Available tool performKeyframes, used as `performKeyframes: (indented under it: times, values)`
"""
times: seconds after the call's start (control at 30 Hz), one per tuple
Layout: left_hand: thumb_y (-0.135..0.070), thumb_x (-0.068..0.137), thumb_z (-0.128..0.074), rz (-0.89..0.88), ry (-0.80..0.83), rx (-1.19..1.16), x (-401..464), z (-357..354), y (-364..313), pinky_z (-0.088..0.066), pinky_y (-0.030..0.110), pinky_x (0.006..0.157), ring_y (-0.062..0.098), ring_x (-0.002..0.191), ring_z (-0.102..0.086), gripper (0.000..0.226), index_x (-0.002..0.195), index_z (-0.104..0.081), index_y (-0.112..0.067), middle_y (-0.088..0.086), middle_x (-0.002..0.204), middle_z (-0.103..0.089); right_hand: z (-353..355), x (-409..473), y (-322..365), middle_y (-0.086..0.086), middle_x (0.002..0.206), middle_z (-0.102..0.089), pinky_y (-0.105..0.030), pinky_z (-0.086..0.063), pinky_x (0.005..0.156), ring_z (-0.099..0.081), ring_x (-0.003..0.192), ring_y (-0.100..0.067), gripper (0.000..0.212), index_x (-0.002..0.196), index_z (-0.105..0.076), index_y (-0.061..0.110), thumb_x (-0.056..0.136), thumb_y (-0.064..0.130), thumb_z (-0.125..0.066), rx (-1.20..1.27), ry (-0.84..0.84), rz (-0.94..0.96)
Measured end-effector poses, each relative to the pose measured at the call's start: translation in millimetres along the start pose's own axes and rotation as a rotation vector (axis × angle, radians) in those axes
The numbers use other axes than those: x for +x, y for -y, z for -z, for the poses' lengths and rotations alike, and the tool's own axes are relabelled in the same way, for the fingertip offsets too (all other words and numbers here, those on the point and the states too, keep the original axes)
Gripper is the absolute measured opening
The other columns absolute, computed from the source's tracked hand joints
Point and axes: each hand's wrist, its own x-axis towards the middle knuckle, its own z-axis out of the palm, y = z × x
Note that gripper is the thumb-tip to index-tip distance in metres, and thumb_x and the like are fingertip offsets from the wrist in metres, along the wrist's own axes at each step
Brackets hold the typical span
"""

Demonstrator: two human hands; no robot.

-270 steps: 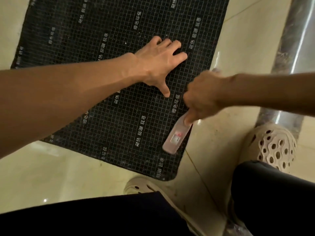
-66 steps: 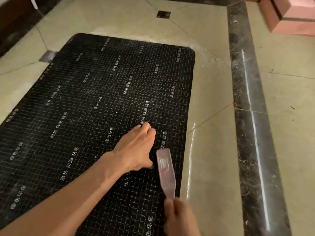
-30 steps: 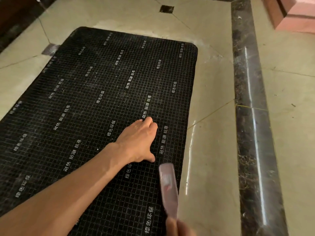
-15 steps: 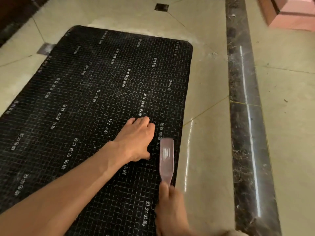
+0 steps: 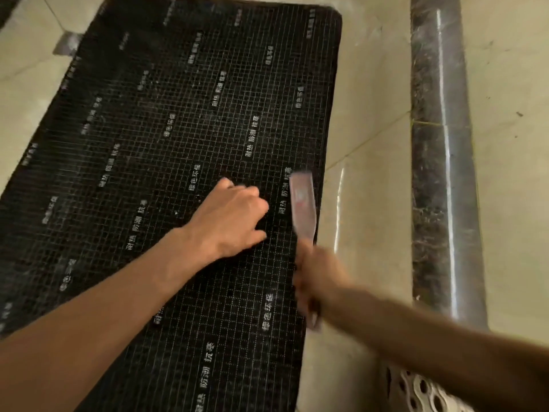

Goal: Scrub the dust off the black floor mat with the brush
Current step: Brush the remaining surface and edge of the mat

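Observation:
The black floor mat with a white grid and white printed characters lies on the tiled floor, running from the near left to the far middle. My left hand rests on the mat near its right edge, fingers partly bent, pressing it down. My right hand, blurred by motion, grips the handle of the translucent pinkish brush. The brush head points away from me and lies over the mat's right edge, just right of my left hand.
Beige floor tiles surround the mat. A dark marble strip runs along the right. A white perforated clog shows at the bottom right, under my right forearm.
The brush has slid forward along the mat's right edge and my right arm has stretched out after it. My left hand stays pressed on the mat. The camera has tilted down and closer.

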Motion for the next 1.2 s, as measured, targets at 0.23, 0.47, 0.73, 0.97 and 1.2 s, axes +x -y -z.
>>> performKeyframes:
  times: [0.23,0.47,0.73,0.97,1.2]
  values:
    - [-0.049,0.09,-0.063,-0.033,-0.023,-0.007,-8.8,-11.8,-8.1,-0.035,0.04,0.109,0.011,0.105,-0.057,0.037,0.114,-0.068,-0.021,-0.004,0.115,-0.059,-27.7,-46.7,-93.3,-0.002,0.066,-0.053,-0.034,-0.042,0.056,-0.048,0.054,-0.015,0.047,0.078,-0.055,0.011,0.105,0.041,-0.032,-0.058,0.053,-0.077]
    - [-0.047,0.091,-0.065,-0.035,-0.023,-0.005,-22.4,-12.7,-7.5,-0.036,0.04,0.11,0.014,0.114,-0.056,0.044,0.124,-0.062,-0.019,0.0,0.129,-0.055,-14.7,23.1,10.1,-0.002,0.059,-0.05,-0.027,-0.034,0.041,-0.042,0.041,-0.016,0.043,0.075,-0.05,0.016,0.105,0.042,-0.033,0.052,-0.153,0.059]
    - [-0.047,0.085,-0.072,-0.038,0.023,0.02,-19.9,-11.5,-14.2,-0.036,0.041,0.11,0.014,0.104,-0.056,0.046,0.119,-0.057,-0.02,0.002,0.125,-0.05,-30.7,-44.3,-100.4,0.0,0.059,-0.049,-0.016,-0.036,0.05,-0.045,0.052,-0.008,0.049,0.059,-0.045,0.015,0.106,0.026,-0.037,-0.168,-0.102,-0.07]
    - [-0.046,0.082,-0.075,-0.045,0.04,0.05,-20.2,-9.0,-17.4,-0.037,0.041,0.108,0.017,0.107,-0.057,0.05,0.118,-0.057,-0.018,0.004,0.126,-0.051,-7.6,-0.8,-12.3,-0.002,0.049,-0.044,-0.025,-0.031,0.038,-0.036,0.034,-0.015,0.046,0.069,-0.049,0.012,0.106,0.035,-0.034,0.094,-0.091,0.004]
    - [-0.042,0.084,-0.073,-0.034,0.046,0.01,-22.7,-7.2,-16.0,-0.039,0.039,0.108,0.016,0.108,-0.057,0.043,0.116,-0.059,-0.018,0.003,0.128,-0.051,-14.8,-19.4,-41.1,0.003,0.057,-0.049,-0.028,-0.04,0.046,-0.043,0.043,-0.01,0.045,0.077,-0.051,0.016,0.107,0.041,-0.028,0.013,-0.006,-0.031]
